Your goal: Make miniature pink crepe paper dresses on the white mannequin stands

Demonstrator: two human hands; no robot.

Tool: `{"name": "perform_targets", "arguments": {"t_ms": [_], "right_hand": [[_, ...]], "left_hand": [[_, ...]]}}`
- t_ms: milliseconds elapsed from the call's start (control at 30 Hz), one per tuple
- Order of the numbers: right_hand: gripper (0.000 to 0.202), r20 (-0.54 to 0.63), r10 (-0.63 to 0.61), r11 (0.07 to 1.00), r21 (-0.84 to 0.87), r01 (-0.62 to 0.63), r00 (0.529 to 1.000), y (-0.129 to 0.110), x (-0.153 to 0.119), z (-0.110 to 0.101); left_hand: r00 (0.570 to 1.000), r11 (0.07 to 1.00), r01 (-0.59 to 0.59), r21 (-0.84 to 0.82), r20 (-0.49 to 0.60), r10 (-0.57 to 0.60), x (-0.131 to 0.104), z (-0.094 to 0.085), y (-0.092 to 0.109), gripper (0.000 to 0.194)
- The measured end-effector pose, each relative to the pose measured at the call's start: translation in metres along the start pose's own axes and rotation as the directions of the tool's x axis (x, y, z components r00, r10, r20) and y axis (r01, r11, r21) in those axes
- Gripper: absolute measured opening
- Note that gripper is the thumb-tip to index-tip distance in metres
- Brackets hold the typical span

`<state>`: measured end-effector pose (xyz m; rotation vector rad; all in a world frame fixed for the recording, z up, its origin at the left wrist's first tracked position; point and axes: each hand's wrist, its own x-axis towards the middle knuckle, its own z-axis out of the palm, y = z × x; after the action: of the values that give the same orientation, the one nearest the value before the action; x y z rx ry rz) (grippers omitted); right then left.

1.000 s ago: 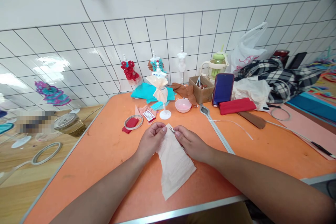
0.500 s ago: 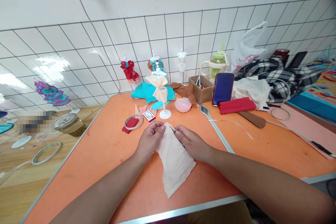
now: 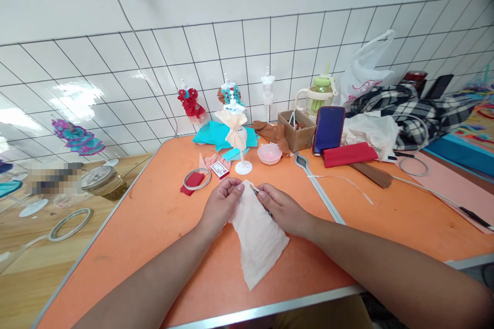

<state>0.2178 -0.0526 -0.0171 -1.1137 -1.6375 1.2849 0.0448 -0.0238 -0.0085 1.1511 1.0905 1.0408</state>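
Observation:
A pale, cream-pink piece of crepe-like material [image 3: 257, 241] hangs from my hands above the orange table [image 3: 154, 247], its wide end toward the front edge. The fingers of my left hand [image 3: 224, 203] pinch its upper left edge. My right hand [image 3: 281, 208] is closed around a small metal tool [image 3: 254, 189], which looks like scissors; its tip lies at the material's top right edge, and the rest is mostly hidden by the fingers. Just beyond stands a small white dress form [image 3: 236, 133] wrapped in similar pale material.
Behind are a pink bowl [image 3: 269, 154], a cardboard box [image 3: 296, 131], a phone [image 3: 329, 131] and a green-lidded bottle [image 3: 321, 95]. A tape roll [image 3: 197, 179] and a small card box [image 3: 219, 170] lie left. Red folded material [image 3: 350, 154] lies right.

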Motion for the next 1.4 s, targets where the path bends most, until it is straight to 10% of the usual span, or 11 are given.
{"name": "perform_targets", "arguments": {"t_ms": [1000, 1133, 1400], "right_hand": [[0.032, 0.055, 0.094, 0.989, 0.106, -0.1, 0.994, 0.002, 0.001, 0.0], [0.036, 0.002, 0.069, 0.992, -0.105, -0.068, 0.998, 0.0, 0.004, -0.014], [0.029, 0.108, 0.025, 0.454, -0.887, 0.085, 0.994, 0.007, 0.015, -0.053]], "left_hand": [[0.995, 0.996, 0.051, 0.069, 0.085, -0.057, -0.006, 0.007, 0.004, 0.032], [0.999, 0.994, 0.052, 0.094, 0.011, -0.053, -0.001, -0.001, 0.008, 0.031], [0.988, 0.864, -0.058, 0.501, -0.094, 0.121, 0.023, -0.054, 0.019, 0.019]]}}
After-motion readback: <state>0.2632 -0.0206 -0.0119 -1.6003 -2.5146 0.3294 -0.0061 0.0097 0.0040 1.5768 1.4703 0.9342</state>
